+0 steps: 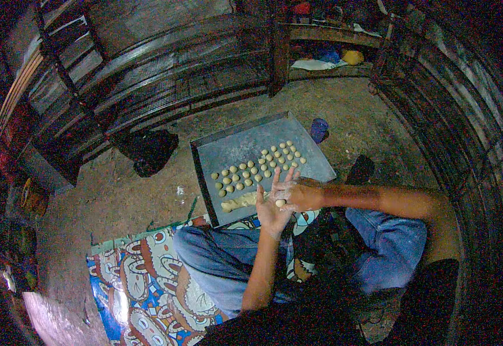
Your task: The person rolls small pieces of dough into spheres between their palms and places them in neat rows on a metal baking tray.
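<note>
Centrally, the left hand (271, 212) lies palm up with its fingers spread, while the right hand (301, 195) crosses over it from 3 o'clock; a small dough ball (281, 203) shows against the left palm beside the right fingers, though whether these pinch it cannot be told. Toward 11 o'clock, a rectangular metal tray (234, 135) bears rows of dough balls (254, 170) and a dough strip (241, 201), with a purple cup (319, 130) at the tray's 2 o'clock and a black plastic bag (147, 151) at its 9 o'clock.
</note>
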Demonstrator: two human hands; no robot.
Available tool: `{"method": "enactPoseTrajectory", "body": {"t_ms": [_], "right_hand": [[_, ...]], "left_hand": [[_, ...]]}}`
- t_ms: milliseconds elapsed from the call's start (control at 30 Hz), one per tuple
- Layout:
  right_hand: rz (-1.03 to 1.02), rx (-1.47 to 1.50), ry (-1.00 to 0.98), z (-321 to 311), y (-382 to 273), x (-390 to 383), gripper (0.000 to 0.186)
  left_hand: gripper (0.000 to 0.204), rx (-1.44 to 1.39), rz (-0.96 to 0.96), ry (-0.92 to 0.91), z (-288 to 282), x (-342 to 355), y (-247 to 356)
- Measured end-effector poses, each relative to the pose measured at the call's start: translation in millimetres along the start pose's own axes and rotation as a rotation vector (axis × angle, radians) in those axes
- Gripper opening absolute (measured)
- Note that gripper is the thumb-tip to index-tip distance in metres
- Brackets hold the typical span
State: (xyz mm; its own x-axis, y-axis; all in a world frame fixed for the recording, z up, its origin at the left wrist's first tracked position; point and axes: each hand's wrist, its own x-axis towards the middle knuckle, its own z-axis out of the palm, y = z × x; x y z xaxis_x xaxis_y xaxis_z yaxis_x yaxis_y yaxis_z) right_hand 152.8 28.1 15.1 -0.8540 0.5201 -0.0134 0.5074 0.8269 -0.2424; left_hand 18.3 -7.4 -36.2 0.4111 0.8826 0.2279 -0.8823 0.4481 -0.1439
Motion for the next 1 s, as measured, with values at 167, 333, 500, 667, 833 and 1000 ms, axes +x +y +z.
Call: {"method": "enactPoseTrajectory", "body": {"t_ms": [167,333,500,667,833,1000], "right_hand": [[-0.065,-0.018,0.026,-6.9,-2.6,2.5,0.038],[-0.126,-0.086,0.188,-0.7,7.9,-5.9,0.027],[-0.105,-0.074,0.13,-16.1,-4.8,7.4,0.02],[-0.091,-0.114,0.145,-18.9,4.9,-3.3,0.02],[0.055,0.072,0.096,-21.8,2.6,0.3,0.024],[0.102,0.228,0.095,-35.3,-12.1,0.2,0.03]], "left_hand": [[0.07,-0.059,-0.045,-0.109,-5.7,-2.7,3.5],[0.07,-0.198,-0.082,-0.097,-22.3,1.8,2.1],[0.055,-0.187,-0.112,-0.102,-44.7,-5.3,18.7],[0.037,0.025,-0.056,0.088,-65.4,2.4,13.8],[0.031,0.154,-0.006,0.266,-68.2,-3.7,17.8],[0.022,0.143,0.007,0.348,-86.1,-11.1,25.8]]}}
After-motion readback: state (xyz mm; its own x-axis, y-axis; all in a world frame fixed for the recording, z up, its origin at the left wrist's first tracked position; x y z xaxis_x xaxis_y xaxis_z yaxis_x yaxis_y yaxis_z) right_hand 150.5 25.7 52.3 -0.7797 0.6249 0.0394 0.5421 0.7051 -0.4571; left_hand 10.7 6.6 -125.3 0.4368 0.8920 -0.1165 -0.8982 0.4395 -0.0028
